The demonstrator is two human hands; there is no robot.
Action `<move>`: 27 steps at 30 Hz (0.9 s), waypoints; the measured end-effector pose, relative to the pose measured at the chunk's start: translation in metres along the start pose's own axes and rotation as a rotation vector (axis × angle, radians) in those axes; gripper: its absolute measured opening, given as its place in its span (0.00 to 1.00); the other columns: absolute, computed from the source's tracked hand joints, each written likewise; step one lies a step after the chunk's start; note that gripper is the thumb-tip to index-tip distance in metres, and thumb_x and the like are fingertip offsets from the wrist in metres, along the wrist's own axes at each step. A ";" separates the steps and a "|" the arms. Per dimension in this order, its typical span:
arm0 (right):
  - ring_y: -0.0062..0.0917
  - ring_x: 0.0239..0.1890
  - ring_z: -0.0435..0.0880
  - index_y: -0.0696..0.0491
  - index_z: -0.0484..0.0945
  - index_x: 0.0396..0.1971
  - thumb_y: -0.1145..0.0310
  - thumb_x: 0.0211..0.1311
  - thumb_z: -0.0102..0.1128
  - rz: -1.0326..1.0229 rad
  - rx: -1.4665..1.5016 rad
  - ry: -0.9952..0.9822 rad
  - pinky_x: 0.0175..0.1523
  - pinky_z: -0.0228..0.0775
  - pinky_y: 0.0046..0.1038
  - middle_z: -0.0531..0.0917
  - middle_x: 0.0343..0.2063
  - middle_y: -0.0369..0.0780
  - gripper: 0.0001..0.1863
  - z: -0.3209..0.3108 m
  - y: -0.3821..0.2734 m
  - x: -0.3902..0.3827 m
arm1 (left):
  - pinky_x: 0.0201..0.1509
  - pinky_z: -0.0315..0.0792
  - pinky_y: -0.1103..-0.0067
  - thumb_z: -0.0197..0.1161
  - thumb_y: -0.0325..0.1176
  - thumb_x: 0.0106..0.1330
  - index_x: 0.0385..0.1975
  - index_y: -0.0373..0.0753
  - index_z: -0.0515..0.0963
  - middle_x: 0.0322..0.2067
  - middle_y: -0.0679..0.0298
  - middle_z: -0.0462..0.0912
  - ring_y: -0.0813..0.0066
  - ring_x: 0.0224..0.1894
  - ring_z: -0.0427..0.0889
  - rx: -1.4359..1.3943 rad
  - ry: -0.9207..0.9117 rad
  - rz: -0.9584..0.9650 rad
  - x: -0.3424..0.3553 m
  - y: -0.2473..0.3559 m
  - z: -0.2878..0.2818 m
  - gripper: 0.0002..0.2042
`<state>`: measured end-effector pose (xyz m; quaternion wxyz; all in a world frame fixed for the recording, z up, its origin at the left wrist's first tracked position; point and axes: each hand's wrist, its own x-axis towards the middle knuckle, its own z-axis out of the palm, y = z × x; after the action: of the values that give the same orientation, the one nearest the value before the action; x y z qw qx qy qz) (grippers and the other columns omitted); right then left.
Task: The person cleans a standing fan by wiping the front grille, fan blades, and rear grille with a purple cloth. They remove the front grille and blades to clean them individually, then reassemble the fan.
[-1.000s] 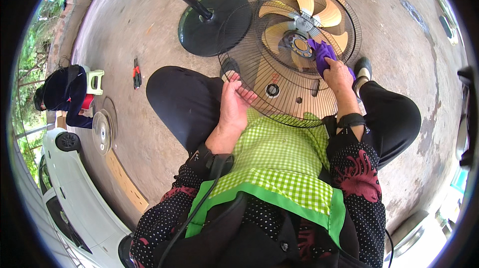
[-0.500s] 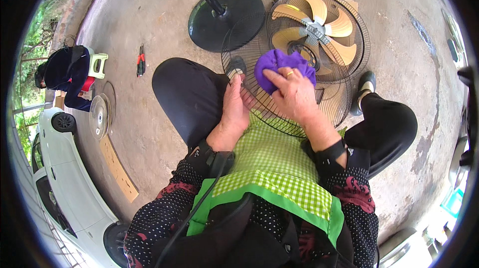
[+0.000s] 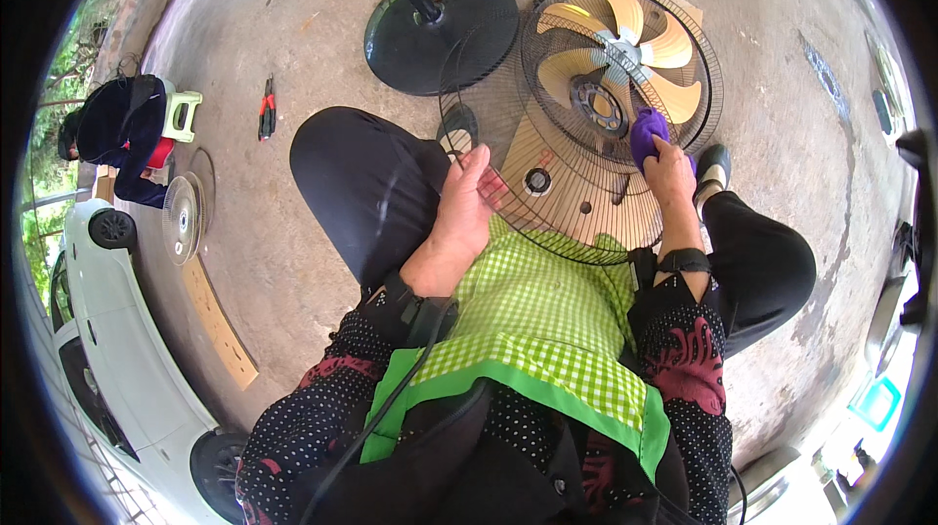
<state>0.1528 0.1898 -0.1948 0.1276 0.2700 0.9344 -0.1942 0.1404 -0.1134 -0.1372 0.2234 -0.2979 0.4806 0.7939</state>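
Note:
A round black wire fan guard is held tilted above my lap. My left hand grips its left rim, thumb up and fingers curled at the wires. My right hand is closed around a bunched purple cloth at the guard's right rim; the cloth partly hides the fingers. Just beyond, a fan head with gold blades lies on the ground inside another wire guard, overlapped by the one I hold. Through the wires shows cardboard with a small dark round part on it.
The fan stand's black round base and pole are ahead. Red-handled pliers lie left on the concrete. Farther left, a person bends by a green stool and another fan guard. A wooden board lies near a white car.
My right hand has moved right with the purple cloth, from the guard's upper middle to its right rim. My left hand stays at the left rim.

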 end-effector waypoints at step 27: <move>0.36 0.56 0.76 0.33 0.76 0.59 0.68 0.62 0.50 -0.143 -0.155 0.068 0.57 0.73 0.40 0.80 0.51 0.40 0.25 0.004 -0.009 0.016 | 0.42 0.78 0.75 0.68 0.44 0.65 0.44 0.49 0.72 0.34 0.64 0.83 0.73 0.37 0.83 -0.177 -0.073 -0.082 -0.005 0.009 -0.004 0.15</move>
<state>0.1347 0.1883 -0.2013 0.1019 0.1982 0.9674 -0.1206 0.1394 -0.1219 -0.1292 0.2460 -0.3069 0.3875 0.8337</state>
